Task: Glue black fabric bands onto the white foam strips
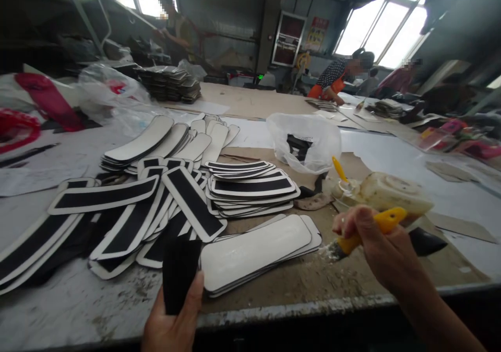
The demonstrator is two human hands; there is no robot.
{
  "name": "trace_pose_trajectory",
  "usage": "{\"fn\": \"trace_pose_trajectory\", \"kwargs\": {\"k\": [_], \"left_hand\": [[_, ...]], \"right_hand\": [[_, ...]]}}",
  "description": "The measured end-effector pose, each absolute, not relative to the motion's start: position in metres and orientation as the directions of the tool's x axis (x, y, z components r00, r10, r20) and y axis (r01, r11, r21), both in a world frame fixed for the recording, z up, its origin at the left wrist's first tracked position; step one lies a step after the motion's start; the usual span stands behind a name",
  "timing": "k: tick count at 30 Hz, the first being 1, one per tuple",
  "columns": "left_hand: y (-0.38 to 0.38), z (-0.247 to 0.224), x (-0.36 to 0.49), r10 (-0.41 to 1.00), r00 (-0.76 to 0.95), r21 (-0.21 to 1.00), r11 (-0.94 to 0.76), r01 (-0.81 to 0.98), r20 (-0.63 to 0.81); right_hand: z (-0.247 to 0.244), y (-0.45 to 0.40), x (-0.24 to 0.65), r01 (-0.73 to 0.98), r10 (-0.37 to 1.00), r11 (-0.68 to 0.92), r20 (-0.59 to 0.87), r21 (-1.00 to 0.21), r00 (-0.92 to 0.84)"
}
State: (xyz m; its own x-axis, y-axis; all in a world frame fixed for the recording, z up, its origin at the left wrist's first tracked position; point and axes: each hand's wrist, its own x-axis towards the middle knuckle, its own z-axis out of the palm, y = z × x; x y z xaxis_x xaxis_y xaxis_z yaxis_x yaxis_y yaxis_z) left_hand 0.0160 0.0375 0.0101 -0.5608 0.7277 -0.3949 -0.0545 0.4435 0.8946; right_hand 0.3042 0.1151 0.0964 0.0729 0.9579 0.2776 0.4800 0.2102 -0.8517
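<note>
My left hand (172, 320) is closed around a black strip (180, 273), held upright at the table's front edge. Right beside it lies a stack of white curved panels (254, 255), the top one looking shiny. In my right hand (379, 253) is a paintbrush (391, 218) with a yellow handle; its bristles, smeared white, point left near the stack's right end. Behind that hand a stained plastic container (391, 190) lies on its side, with another yellow handle (338, 168) by its opening. Panels bearing black strips (193, 203) are heaped to the left.
A white plastic bag (303, 138) holding black pieces stands behind the stacks. More plain panels (141, 138) are piled at back left. Brown board (450, 253) covers part of the tabletop. People (332, 80) work at the far side.
</note>
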Motion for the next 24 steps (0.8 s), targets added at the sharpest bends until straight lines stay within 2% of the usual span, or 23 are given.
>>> {"fn": "trace_pose_trajectory", "kwargs": {"k": [2, 4, 5, 9, 13, 15, 17, 19, 22, 24], "left_hand": [[0.029, 0.022, 0.022, 0.733, -0.533, 0.906, 0.362, -0.218, -0.422], [0.023, 0.036, 0.034, 0.764, -0.405, 0.843, 0.331, -0.423, -0.503], [0.021, 0.041, 0.041, 0.799, -0.318, 0.821, 0.341, -0.459, -0.510], [0.018, 0.050, 0.067, 0.878, -0.101, 0.799, 0.371, -0.473, -0.467], [0.013, 0.043, 0.077, 0.916, -0.013, 0.816, 0.351, -0.460, -0.401], [0.009, 0.038, 0.079, 0.918, -0.005, 0.822, 0.353, -0.447, -0.397], [0.005, 0.032, 0.081, 0.920, -0.020, 0.835, 0.345, -0.429, -0.391], [0.001, 0.025, 0.087, 0.927, -0.030, 0.853, 0.330, -0.404, -0.373], [-0.002, 0.014, 0.101, 0.954, -0.022, 0.906, 0.277, -0.320, -0.299], [-0.003, 0.007, 0.109, 0.965, 0.022, 0.931, 0.259, -0.258, -0.262]], "right_hand": [[0.092, 0.109, 0.292, 0.433, 0.980, 0.197, 0.194, -0.880, -0.051], [0.085, 0.101, 0.273, 0.418, 0.982, 0.131, 0.061, -0.899, -0.178], [0.082, 0.097, 0.260, 0.411, 0.975, 0.098, 0.005, -0.906, -0.221], [0.067, 0.077, 0.209, 0.252, 0.923, -0.042, -0.134, -0.967, -0.361], [0.053, 0.066, 0.186, -0.029, 0.773, -0.382, -0.302, -0.924, -0.558], [0.051, 0.064, 0.190, -0.053, 0.818, -0.378, -0.306, -0.924, -0.487], [0.051, 0.062, 0.198, -0.004, 0.914, -0.295, -0.281, -0.955, -0.292], [0.052, 0.058, 0.204, 0.010, 0.950, -0.285, -0.284, -0.959, -0.133], [0.051, 0.050, 0.206, -0.129, 0.907, -0.415, -0.398, -0.901, -0.138], [0.049, 0.047, 0.208, -0.177, 0.907, -0.419, -0.402, -0.891, -0.126]]}}
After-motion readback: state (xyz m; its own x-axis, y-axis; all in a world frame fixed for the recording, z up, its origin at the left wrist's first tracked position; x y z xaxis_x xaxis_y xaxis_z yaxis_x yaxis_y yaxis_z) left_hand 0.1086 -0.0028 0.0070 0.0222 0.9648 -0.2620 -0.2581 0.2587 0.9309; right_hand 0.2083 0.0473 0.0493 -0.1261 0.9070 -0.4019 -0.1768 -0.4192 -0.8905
